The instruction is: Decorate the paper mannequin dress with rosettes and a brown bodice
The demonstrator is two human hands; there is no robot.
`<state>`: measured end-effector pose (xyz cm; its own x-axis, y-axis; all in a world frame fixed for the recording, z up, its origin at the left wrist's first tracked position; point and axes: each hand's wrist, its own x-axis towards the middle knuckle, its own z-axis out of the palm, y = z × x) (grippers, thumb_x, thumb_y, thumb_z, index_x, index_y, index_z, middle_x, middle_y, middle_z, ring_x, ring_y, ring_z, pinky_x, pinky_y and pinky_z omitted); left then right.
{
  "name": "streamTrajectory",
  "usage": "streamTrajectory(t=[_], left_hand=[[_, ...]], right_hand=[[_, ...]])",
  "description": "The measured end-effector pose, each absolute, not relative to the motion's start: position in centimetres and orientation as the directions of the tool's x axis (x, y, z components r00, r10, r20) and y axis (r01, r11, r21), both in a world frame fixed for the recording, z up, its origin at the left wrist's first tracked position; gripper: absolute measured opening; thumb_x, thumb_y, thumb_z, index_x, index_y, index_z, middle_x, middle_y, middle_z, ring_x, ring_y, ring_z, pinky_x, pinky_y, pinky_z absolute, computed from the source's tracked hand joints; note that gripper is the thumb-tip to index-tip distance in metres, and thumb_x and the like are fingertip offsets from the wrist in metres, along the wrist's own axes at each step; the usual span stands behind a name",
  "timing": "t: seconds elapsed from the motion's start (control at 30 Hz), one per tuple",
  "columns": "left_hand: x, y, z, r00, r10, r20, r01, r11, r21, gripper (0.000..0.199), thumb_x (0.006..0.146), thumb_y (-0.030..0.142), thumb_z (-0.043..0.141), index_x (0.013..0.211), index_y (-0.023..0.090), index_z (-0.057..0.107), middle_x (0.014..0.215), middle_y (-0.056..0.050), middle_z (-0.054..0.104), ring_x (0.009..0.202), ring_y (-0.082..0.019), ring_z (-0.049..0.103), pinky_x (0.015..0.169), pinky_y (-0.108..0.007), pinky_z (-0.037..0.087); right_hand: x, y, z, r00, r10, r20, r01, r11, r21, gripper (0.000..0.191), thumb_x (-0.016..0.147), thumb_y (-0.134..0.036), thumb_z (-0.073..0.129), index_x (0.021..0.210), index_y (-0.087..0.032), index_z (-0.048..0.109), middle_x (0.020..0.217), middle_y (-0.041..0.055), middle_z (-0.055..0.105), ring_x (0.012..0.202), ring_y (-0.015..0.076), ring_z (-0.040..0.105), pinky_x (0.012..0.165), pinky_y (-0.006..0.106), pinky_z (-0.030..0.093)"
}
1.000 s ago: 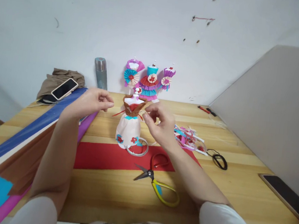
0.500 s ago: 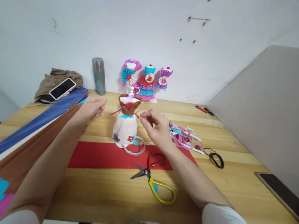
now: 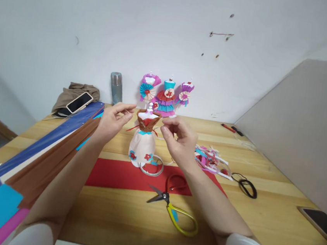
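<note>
A small dress-form mannequin stands upright in the middle. It wears a brown crepe-paper bodice with a red inset, a red tie and a pale skirt with red-and-blue flowers. My left hand is raised just left of the bodice, thumb and fingers apart, holding nothing visible. On the other side, my right hand is beside the bodice, fingers bent with a gap to the thumb. Whether either hand touches the bodice cannot be made out. A roll of clear tape leans by the skirt's hem.
Scissors with red and yellow handles lie spread before red paper. Coloured paper sheets, a phone and a flask are left. Paper scraps lie right; several dressed mannequins stand behind.
My left hand has moved right toward the bodice, its fingers opening from a fist. My right hand stays beside the bodice, its fingers loosened slightly. The view has shifted a little.
</note>
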<state>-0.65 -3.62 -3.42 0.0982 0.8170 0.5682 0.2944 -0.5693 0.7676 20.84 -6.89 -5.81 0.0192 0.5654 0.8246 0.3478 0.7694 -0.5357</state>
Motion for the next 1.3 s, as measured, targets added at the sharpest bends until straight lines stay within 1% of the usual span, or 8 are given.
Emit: streamTrajectory(t=[0.17, 0.43, 0.57, 0.67, 0.77, 0.9, 1.07, 1.3], left_hand=[[-0.6, -3.3, -2.4, 0.144, 0.806, 0.574, 0.265, -0.59, 0.763, 0.022, 0.084, 0.031, 0.065, 0.094, 0.015, 0.077, 0.098, -0.008, 0.078, 0.095, -0.02, 0.07, 0.088, -0.032, 0.053], [-0.8, -2.7, -2.4, 0.297, 0.873, 0.387, 0.227, -0.458, 0.86, 0.034, 0.082, 0.032, 0.068, 0.111, 0.016, 0.076, 0.12, -0.011, 0.074, 0.115, -0.028, 0.066, 0.105, -0.042, 0.047], [-1.7, -2.3, -2.2, 0.288, 0.903, 0.319, 0.256, -0.394, 0.883, 0.037, 0.079, 0.033, 0.068, 0.11, 0.013, 0.077, 0.117, -0.014, 0.075, 0.113, -0.03, 0.067, 0.105, -0.045, 0.046], [-2.0, -2.3, -2.0, 0.176, 0.933, 0.315, 0.312, -0.357, 0.88, 0.033, 0.077, 0.034, 0.07, 0.101, 0.013, 0.078, 0.108, -0.013, 0.077, 0.105, -0.029, 0.069, 0.101, -0.044, 0.048], [-2.1, -2.6, -1.8, 0.124, 0.939, 0.32, 0.279, -0.342, 0.897, 0.033, 0.075, 0.035, 0.071, 0.098, 0.013, 0.078, 0.103, -0.011, 0.078, 0.097, -0.027, 0.069, 0.096, -0.041, 0.051], [-2.3, -3.1, -1.3, 0.124, 0.937, 0.326, 0.272, -0.348, 0.897, 0.03, 0.075, 0.035, 0.071, 0.094, 0.013, 0.079, 0.096, -0.01, 0.078, 0.088, -0.023, 0.069, 0.089, -0.036, 0.053], [-2.8, -3.9, -0.5, 0.1, 0.937, 0.334, 0.262, -0.348, 0.9, 0.023, 0.077, 0.034, 0.072, 0.09, 0.016, 0.079, 0.09, -0.006, 0.078, 0.086, -0.022, 0.069, 0.085, -0.032, 0.054], [-2.3, -4.4, -0.4, 0.139, 0.901, 0.412, 0.282, -0.435, 0.855, 0.028, 0.08, 0.032, 0.068, 0.1, 0.016, 0.079, 0.098, -0.007, 0.078, 0.091, -0.023, 0.07, 0.088, -0.035, 0.055]], right_hand=[[20.9, -6.1, -5.5, 0.059, 0.671, 0.74, 0.229, 0.712, -0.664, 0.014, 0.088, -0.027, 0.061, 0.102, -0.022, 0.061, 0.077, -0.0008, 0.058, 0.056, 0.0105, 0.049, 0.05, 0.025, 0.042], [20.3, -5.7, -5.2, -0.012, 0.77, 0.638, 0.389, 0.591, -0.706, 0.052, 0.076, -0.042, 0.075, 0.121, -0.023, 0.059, 0.098, 0.0036, 0.059, 0.063, 0.0106, 0.047, 0.058, 0.029, 0.044], [20.7, -5.5, -2.9, 0.02, 0.676, 0.737, 0.481, 0.64, -0.6, 0.036, 0.078, -0.04, 0.072, 0.108, -0.021, 0.066, 0.101, 0.0061, 0.062, 0.072, 0.0141, 0.052, 0.064, 0.031, 0.045], [20.5, -4.9, 0.0, -0.02, 0.631, 0.776, 0.537, 0.661, -0.524, 0.02, 0.08, -0.037, 0.071, 0.09, -0.02, 0.068, 0.085, 0.003, 0.064, 0.071, 0.0141, 0.054, 0.067, 0.032, 0.045], [19.6, -3.7, 2.1, -0.184, 0.701, 0.689, 0.566, 0.649, -0.508, 0.018, 0.077, -0.032, 0.076, 0.079, -0.017, 0.068, 0.067, 0.001, 0.061, 0.064, 0.0139, 0.052, 0.063, 0.032, 0.043], [18.9, -2.3, 2.9, -0.335, 0.757, 0.561, 0.546, 0.641, -0.539, 0.019, 0.077, -0.024, 0.075, 0.064, -0.016, 0.064, 0.059, 0.0028, 0.058, 0.06, 0.0151, 0.053, 0.057, 0.032, 0.042], [20.2, -1.6, 3.7, -0.496, 0.746, 0.444, 0.384, 0.647, -0.659, 0.013, 0.08, -0.024, 0.072, 0.07, -0.016, 0.07, 0.063, 0.0022, 0.063, 0.059, 0.0142, 0.056, 0.056, 0.03, 0.044], [20.1, 0.3, 4.0, -0.622, 0.65, 0.436, 0.24, 0.688, -0.685, 0.011, 0.076, -0.025, 0.073, 0.083, -0.016, 0.074, 0.07, 0.0017, 0.066, 0.065, 0.0135, 0.058, 0.057, 0.028, 0.046]])
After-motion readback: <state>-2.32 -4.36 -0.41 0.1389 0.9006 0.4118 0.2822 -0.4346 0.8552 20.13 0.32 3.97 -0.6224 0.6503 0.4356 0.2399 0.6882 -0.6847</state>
